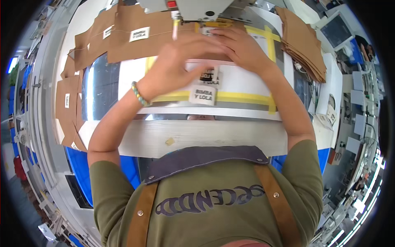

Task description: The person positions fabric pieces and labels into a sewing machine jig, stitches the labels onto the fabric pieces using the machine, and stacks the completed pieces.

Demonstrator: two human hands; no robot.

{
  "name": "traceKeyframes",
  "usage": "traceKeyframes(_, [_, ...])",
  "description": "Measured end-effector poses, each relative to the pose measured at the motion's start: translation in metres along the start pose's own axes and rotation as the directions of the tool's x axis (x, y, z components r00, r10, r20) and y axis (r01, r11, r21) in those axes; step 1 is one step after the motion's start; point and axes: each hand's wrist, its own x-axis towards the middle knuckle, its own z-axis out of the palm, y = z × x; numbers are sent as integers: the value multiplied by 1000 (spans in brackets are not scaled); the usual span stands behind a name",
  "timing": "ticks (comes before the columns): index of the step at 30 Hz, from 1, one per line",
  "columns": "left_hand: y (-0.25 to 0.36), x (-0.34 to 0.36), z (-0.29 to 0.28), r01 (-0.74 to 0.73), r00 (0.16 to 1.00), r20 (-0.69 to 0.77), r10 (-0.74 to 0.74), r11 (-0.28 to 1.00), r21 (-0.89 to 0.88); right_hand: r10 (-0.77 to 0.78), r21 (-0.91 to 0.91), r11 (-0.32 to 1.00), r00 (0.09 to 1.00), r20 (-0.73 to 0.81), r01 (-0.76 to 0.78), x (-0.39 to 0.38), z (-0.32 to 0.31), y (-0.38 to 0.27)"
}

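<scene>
My right hand (243, 50) lies with its fingers stretched out over a brown fabric piece (196, 55) beneath the sewing machine head (205, 9). A white label (207, 30) shows on the fabric by its fingertips. My left hand (177, 61), somewhat smeared by motion, hovers beside it with the thumb apart from the fingers; nothing shows in it. Its fingertips overlap the right hand in view. Just below its thumb are loose white labels (202, 95) with black print, on a white sheet (242, 85) bordered with yellow tape (242, 97).
A chain of brown fabric pieces (92, 39) with white labels, joined by thread, runs off the left side of the table. Stacked brown pieces (302, 43) lie at the far right. Near them are a white box (329, 105) and a screen (336, 29). Blue bins (80, 164) stand below the table edge.
</scene>
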Motion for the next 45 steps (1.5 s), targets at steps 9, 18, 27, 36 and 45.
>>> traceKeyframes(9, [206,31,47,355,793,-15,609,-482,-801,-74,-194,977,993,89,90,5,-25,-7])
traceKeyframes(18, [224,40,55,182,859,-113,499,-504,-844,-30,-176,983,993,117,51,14,-32,-14])
traceKeyframes(27, [205,15,48,377,831,41,554,-509,-774,37,-172,985,998,48,-28,14,-19,-7])
traceKeyframes(36, [217,9,68,-264,826,-257,502,-58,-963,92,-147,985,996,3,-90,18,-12,-2])
traceKeyframes(45, [233,29,59,-296,761,-17,648,324,-898,156,-157,978,983,94,-140,-1,-31,-13])
